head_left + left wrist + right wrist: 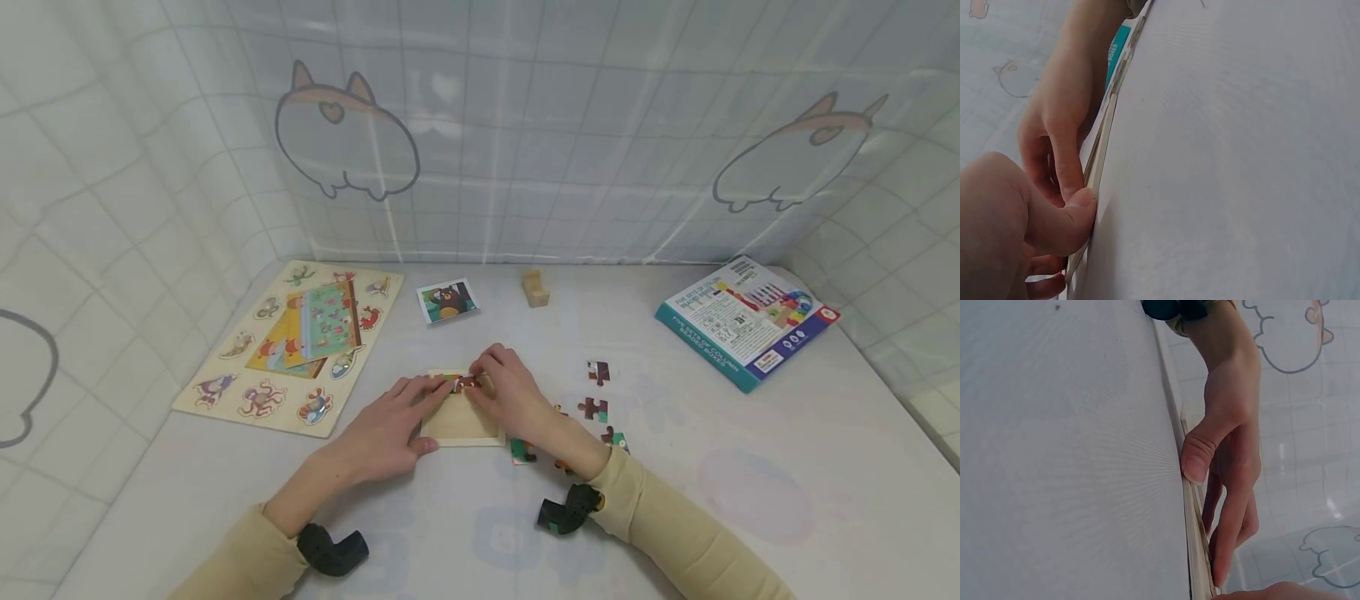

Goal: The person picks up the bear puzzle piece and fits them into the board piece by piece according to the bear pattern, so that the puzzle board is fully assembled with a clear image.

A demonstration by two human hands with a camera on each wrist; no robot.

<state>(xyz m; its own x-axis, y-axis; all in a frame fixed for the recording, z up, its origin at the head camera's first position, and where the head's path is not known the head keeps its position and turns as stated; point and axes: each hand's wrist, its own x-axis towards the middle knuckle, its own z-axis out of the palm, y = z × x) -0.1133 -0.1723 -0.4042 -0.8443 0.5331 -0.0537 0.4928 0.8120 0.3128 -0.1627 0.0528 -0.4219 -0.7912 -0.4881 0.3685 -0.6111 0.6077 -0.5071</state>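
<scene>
A shallow, square, pale-wood tray (462, 423) lies flat on the smooth white surface (450, 542). The left hand (386, 425) touches its left side, thumb spread from outstretched fingers. Inside the tray's far edge, the right hand (513, 398) pinches a brown jigsaw piece (468, 383). Knobbly loose pieces (593, 408) lie right; beyond sits a wooden block (535, 288).
</scene>
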